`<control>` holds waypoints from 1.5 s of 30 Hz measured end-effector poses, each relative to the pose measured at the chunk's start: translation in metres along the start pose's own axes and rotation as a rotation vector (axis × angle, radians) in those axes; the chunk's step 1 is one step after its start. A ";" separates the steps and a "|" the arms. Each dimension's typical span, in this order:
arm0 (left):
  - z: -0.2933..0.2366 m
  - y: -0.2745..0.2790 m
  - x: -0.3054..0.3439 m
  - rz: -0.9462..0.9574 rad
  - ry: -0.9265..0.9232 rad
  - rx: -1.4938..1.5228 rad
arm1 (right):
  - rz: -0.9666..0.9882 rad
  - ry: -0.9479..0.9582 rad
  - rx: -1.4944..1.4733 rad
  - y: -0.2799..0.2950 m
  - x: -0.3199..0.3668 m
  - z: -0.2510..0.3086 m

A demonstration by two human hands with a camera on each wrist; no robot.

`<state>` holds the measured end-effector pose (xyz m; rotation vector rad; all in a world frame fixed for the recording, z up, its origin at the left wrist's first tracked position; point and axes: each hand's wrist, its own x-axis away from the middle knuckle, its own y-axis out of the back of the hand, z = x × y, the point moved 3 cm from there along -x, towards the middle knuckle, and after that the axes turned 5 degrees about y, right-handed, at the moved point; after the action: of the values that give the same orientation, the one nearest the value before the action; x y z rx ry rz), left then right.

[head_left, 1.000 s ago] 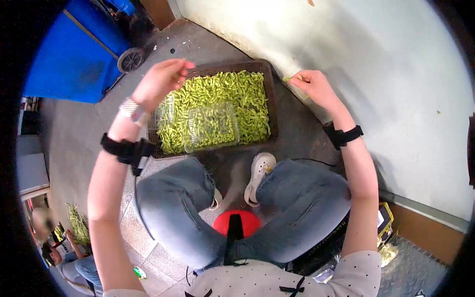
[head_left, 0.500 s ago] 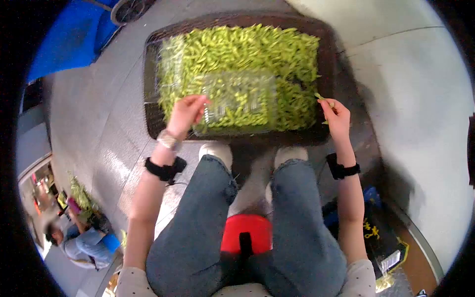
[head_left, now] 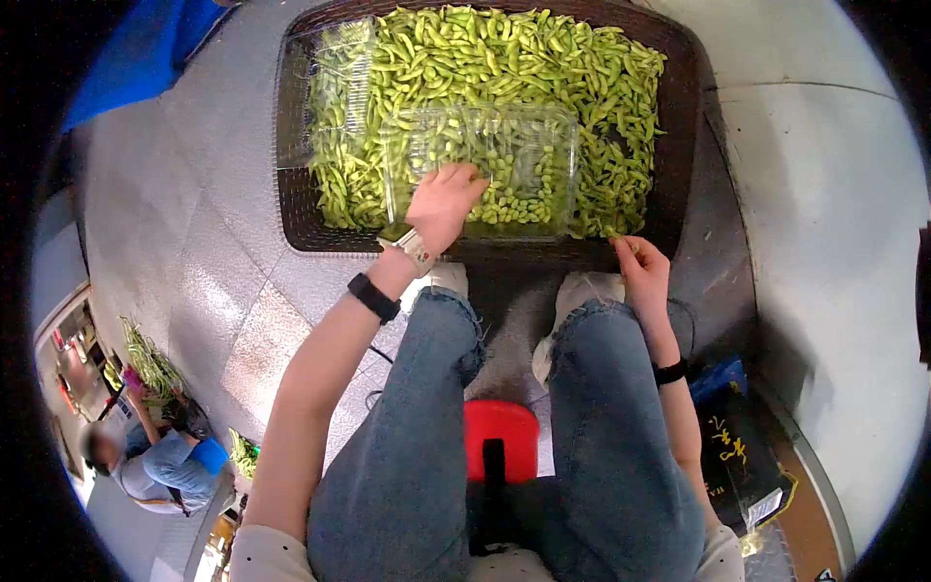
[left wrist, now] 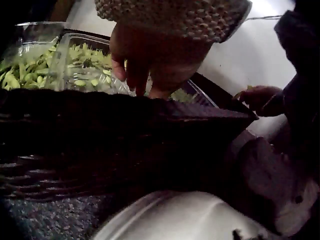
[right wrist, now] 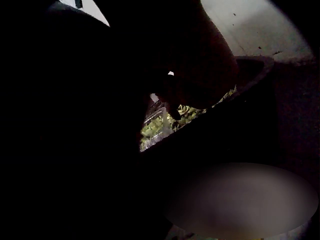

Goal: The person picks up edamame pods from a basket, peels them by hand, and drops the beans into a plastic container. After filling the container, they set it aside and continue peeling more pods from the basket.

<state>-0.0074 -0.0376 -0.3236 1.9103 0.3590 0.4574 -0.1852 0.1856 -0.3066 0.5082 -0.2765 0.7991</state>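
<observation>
A wide dark brown basket [head_left: 693, 145] holds a thick layer of green edamame pods [head_left: 504, 58]. On the pods, at the near side, rests a clear plastic box [head_left: 574, 175] with shelled green beans [head_left: 509, 206] in it. My left hand [head_left: 446, 204] hangs over the left part of this box, fingers pointing down and loosely bent. In the left wrist view the basket's rim hides the fingertips. At the basket's near right corner my right hand [head_left: 642, 267] pinches an edamame pod [head_left: 612, 232] between thumb and fingertips. The right wrist view is mostly dark.
Another clear plastic container [head_left: 339, 97] lies at the basket's left end. My knees and pale shoes [head_left: 587, 291] are close to the near rim. A white wall [head_left: 824, 194] stands on the right, a dark bag [head_left: 737, 456] near it. Another person [head_left: 160, 466] sits far left.
My view has tipped down and come closer to the basket. The left hand has moved from the basket's left side to over the clear box. My right hand has come down to the near right corner.
</observation>
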 end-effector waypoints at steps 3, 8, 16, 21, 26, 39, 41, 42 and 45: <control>0.001 -0.001 -0.007 -0.012 -0.095 -0.068 | -0.009 0.032 0.012 -0.004 -0.004 0.009; -0.019 0.022 -0.018 -0.025 0.166 0.402 | -0.036 0.087 -0.015 0.002 -0.009 0.009; -0.095 0.029 -0.049 0.047 -0.028 0.963 | 0.089 0.133 -0.034 0.009 0.006 0.035; -0.097 0.053 -0.025 0.092 -0.276 0.787 | 0.385 0.321 0.050 -0.002 0.009 0.066; -0.091 0.061 -0.006 0.086 -0.198 0.777 | 0.468 0.359 0.078 -0.021 0.008 0.075; -0.069 0.081 -0.018 -0.104 -0.350 0.413 | 0.525 0.301 0.079 -0.045 -0.029 0.105; -0.064 0.091 -0.027 -0.158 -0.403 0.302 | 0.533 0.314 0.142 -0.050 -0.041 0.119; -0.061 0.095 -0.030 -0.176 -0.386 0.273 | 0.536 0.322 0.175 -0.052 -0.045 0.129; -0.055 0.108 -0.037 -0.270 -0.321 0.215 | 0.516 0.439 0.254 -0.059 -0.056 0.155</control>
<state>-0.0621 -0.0492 -0.2100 2.0646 0.4585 -0.0705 -0.1866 0.0342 -0.2188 0.4894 0.1131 1.4336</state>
